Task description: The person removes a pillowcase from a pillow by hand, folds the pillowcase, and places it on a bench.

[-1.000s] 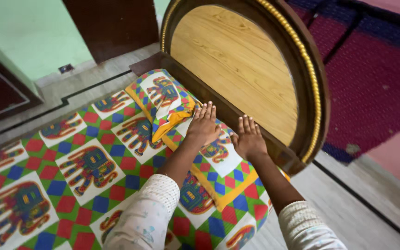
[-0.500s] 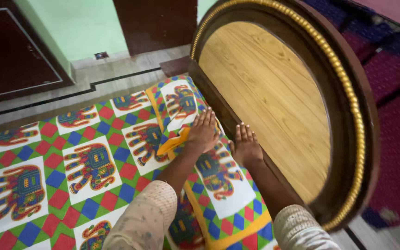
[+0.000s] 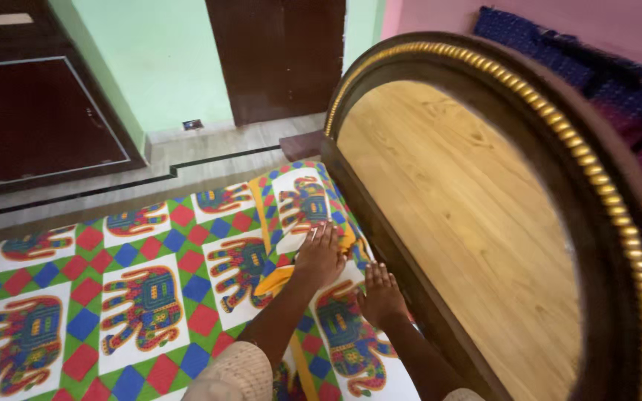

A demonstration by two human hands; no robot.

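Both hands flat, palms down, fingers straight and together, gripping nothing. Left hand (image 3: 319, 255) presses the pillow (image 3: 313, 223), which wears the same bright elephant print as the bedsheet (image 3: 113, 297) and lies at the right edge of the bed, tight against the headboard (image 3: 477, 223). Right hand (image 3: 380, 295) rests just beside it, nearer, on the pillow's printed cover by the headboard's dark base rail. A yellow fold of cloth (image 3: 276, 281) pokes out under the left wrist. Far side: dark door (image 3: 280, 56), green wall (image 3: 161, 59)
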